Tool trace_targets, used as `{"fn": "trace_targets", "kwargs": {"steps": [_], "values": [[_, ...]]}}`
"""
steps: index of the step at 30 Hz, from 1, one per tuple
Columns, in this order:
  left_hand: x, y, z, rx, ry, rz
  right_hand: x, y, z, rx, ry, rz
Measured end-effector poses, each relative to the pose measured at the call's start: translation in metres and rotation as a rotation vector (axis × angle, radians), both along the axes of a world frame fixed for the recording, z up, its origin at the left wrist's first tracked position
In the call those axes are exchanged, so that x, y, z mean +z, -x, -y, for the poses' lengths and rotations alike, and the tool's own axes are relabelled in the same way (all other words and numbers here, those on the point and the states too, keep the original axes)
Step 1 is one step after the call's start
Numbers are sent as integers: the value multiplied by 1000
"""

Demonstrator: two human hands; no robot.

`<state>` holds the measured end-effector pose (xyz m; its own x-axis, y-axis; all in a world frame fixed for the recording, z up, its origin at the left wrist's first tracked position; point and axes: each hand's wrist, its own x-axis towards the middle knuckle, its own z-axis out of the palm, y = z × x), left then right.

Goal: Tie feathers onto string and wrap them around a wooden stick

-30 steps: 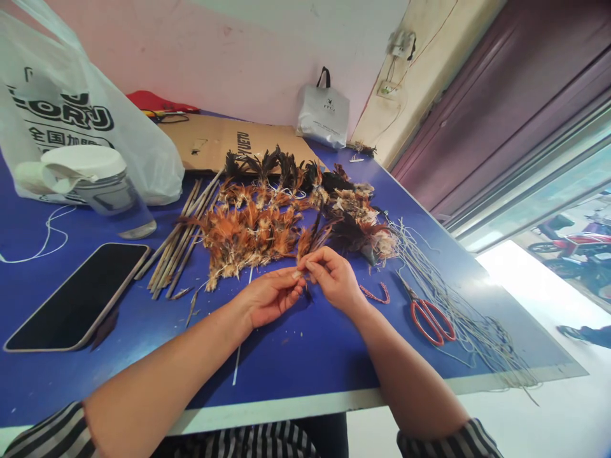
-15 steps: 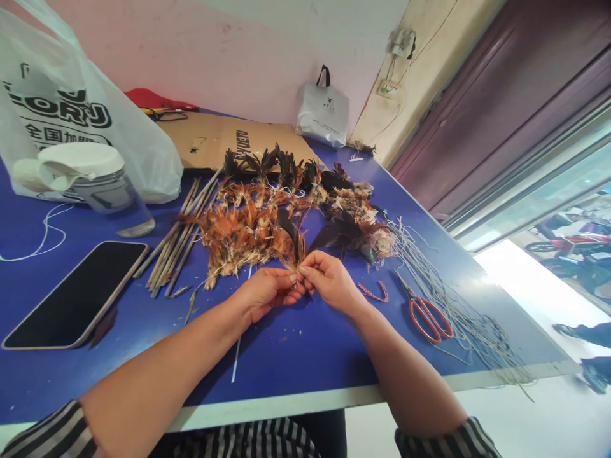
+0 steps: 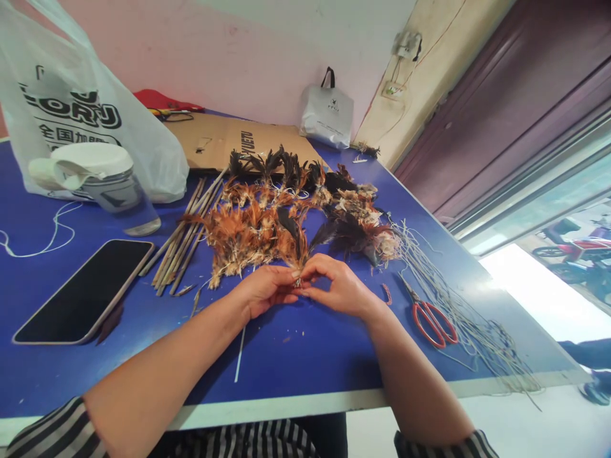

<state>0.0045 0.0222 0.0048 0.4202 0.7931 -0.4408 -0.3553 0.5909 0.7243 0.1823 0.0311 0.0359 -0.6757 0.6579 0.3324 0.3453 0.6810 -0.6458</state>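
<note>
"Where's the feather bundle [image 3: 300, 253]?"

"Its base is clamped between the left hand's [image 3: 270, 291] thumb and fingers, with the plumes [image 3: 289, 228] spreading beyond the fingertips."

"And the right hand [image 3: 338, 286]?"

"Its fingertips meet that base, just beside the left's; whether they grip, I can't tell."

"How would you handle it?"

"Keep the left pinch firm at the base so no feather slips, and work the right fingertips lightly, sparing the plumes. The scissors [image 3: 435, 323] lie clear, right of the right hand."
</note>
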Motion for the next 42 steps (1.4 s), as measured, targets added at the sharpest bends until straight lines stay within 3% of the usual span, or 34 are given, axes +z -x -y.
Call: {"fn": "trace_targets", "kwargs": {"steps": [7,11,17,21,24,28,34,42], "values": [[1,1,-1,3,19,2,4,3,5,5,-119,134],[-1,0,0,12,-3,-14,-3,5,2,0,-74,43],[-2,-1,1,-13,-41,-30,-13,6,-5,-163,343,-156],[-1,-2,3,-21,-53,19,-18,7,-9,-138,631,-346],[0,-3,3,-27,-57,33,-20,7,-10,-117,734,-457],[0,-5,5,-21,-126,-33,-20,8,-9,-126,764,-464],[4,-9,9,-30,-307,-175,-19,11,-8,-207,679,-314],[4,-8,9,-43,-402,-359,-23,12,-9,-220,715,-306]]}}
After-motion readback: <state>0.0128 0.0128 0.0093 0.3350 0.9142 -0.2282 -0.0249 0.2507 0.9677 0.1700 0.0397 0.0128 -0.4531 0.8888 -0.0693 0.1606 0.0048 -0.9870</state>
